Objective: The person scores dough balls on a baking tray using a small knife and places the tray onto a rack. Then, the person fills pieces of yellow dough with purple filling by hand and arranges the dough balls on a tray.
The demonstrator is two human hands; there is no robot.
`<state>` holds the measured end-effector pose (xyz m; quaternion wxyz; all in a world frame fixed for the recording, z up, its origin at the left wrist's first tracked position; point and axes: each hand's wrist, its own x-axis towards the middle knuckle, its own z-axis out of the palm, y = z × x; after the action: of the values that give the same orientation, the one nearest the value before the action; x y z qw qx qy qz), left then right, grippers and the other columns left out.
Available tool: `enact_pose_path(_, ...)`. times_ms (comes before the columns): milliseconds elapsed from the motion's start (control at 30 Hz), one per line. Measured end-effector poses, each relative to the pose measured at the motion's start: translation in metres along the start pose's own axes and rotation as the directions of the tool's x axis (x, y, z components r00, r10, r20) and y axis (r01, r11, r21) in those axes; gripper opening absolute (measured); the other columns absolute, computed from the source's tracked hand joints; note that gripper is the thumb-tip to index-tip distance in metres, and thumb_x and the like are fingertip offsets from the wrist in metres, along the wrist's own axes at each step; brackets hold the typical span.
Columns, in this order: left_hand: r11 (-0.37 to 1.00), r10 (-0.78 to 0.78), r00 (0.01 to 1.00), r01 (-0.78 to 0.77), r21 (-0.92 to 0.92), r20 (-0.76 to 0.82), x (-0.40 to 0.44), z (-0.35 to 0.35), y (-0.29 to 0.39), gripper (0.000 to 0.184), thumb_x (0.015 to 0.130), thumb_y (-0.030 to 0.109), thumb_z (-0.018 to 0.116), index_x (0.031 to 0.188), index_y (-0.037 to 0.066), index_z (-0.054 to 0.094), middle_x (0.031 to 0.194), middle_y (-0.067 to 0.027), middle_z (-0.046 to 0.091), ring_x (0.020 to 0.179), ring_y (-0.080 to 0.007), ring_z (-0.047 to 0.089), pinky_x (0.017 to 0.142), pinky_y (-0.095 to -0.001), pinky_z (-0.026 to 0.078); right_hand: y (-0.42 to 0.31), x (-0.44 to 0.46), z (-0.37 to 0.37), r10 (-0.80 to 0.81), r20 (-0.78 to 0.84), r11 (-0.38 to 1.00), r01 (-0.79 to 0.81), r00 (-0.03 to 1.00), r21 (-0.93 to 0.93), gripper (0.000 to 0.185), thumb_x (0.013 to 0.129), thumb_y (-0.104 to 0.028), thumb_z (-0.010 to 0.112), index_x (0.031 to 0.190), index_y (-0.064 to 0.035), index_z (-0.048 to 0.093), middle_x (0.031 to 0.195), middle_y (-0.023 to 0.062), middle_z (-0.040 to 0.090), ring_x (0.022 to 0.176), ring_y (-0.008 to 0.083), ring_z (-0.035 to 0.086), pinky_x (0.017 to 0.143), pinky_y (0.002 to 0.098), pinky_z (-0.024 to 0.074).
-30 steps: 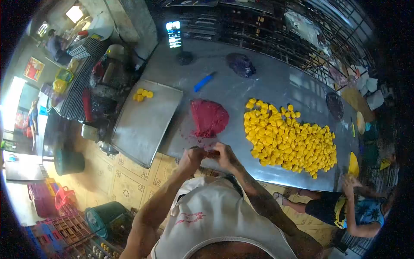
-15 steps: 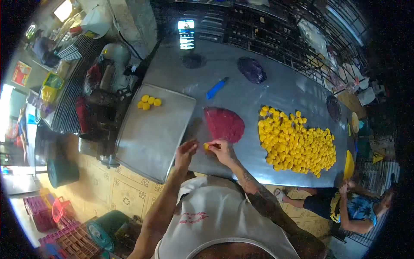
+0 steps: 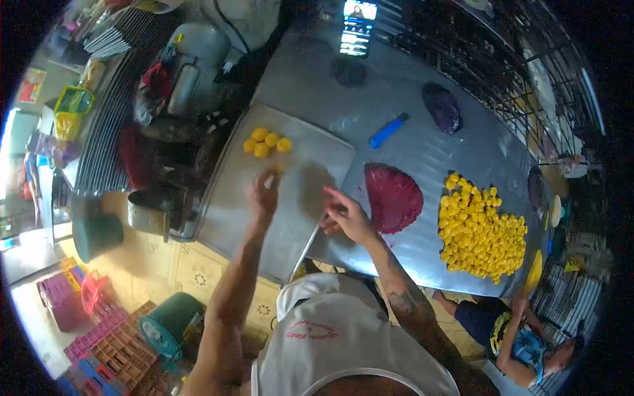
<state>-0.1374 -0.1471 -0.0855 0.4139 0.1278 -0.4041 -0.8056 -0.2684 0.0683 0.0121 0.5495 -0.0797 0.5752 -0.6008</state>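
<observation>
My left hand is over the metal tray, smeared by motion, its fingers pinched around what looks like a yellow dough ball. Just beyond the fingertips, several round yellow dough balls sit together on the tray. My right hand is open and holds nothing, fingers apart above the tray's right edge. Close to its right lies a flat, dark red dough-like mass. Farther right spreads a large heap of small yellow dough pieces.
A blue-handled tool lies on the metal table, with a dark purple lump beyond it. A lit phone screen stands at the far edge. At the right, another person holds a yellow flat thing.
The yellow piece was at my right fingers and now appears in my left, which has moved forward over the tray. My right hand has opened. The view has turned leftward.
</observation>
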Motion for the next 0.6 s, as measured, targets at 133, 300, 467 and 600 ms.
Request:
enact_pose_path(133,0.625,-0.040,0.975,-0.146,0.767,0.218,0.066,-0.009,0.027,0.055,0.101,0.046,0.042,0.133,0.002,0.052,0.131,-0.0211,0.056,0.125,-0.0336,0.052,0.109,-0.0397,0.038,0.014,-0.046,-0.059,0.022,-0.092,0.984,-0.038,0.996,-0.172,0.039,0.098,-0.009,0.056,0.136,-0.0052,0.050,0.113,0.0104,0.061,0.083,0.0171,0.067,0.064,0.0285,0.0580)
enact_pose_path(300,-0.140,-0.177,0.836,-0.544,0.828,0.519,0.050,-0.003,0.030,0.048,0.098,0.024,0.039,0.142,0.006,0.045,0.143,-0.0160,0.049,0.132,-0.0340,0.047,0.111,-0.0437,0.034,0.017,-0.117,-0.158,-0.076,-0.359,0.973,-0.010,0.930,-0.230,0.038,0.093,-0.005,0.061,0.130,-0.0029,0.055,0.115,0.0089,0.065,0.091,0.0146,0.066,0.073,0.0280,0.0559)
enact_pose_path(467,-0.418,-0.174,0.841,-0.535,0.735,0.513,0.043,0.019,0.028,0.051,0.091,0.014,0.048,0.141,0.007,0.047,0.142,-0.0143,0.051,0.132,-0.0310,0.047,0.113,-0.0476,0.030,0.024,-0.160,-0.280,-0.697,-0.435,0.385,-0.215,0.569,-0.898,0.046,0.087,-0.006,0.064,0.132,-0.0020,0.053,0.128,0.0191,0.058,0.118,0.0312,0.056,0.102,0.0405,0.0435)
enact_pose_path(600,-0.144,-0.098,0.957,-0.284,0.948,0.272,0.041,0.015,0.015,0.045,0.088,0.007,0.056,0.133,0.004,0.054,0.131,-0.0159,0.059,0.125,-0.0316,0.054,0.110,-0.0455,0.034,0.035,-0.191,-0.334,-0.736,-0.325,0.066,-0.415,0.594,-0.907,0.057,0.085,-0.010,0.067,0.137,-0.0007,0.047,0.144,0.0221,0.042,0.132,0.0390,0.041,0.108,0.0464,0.0354)
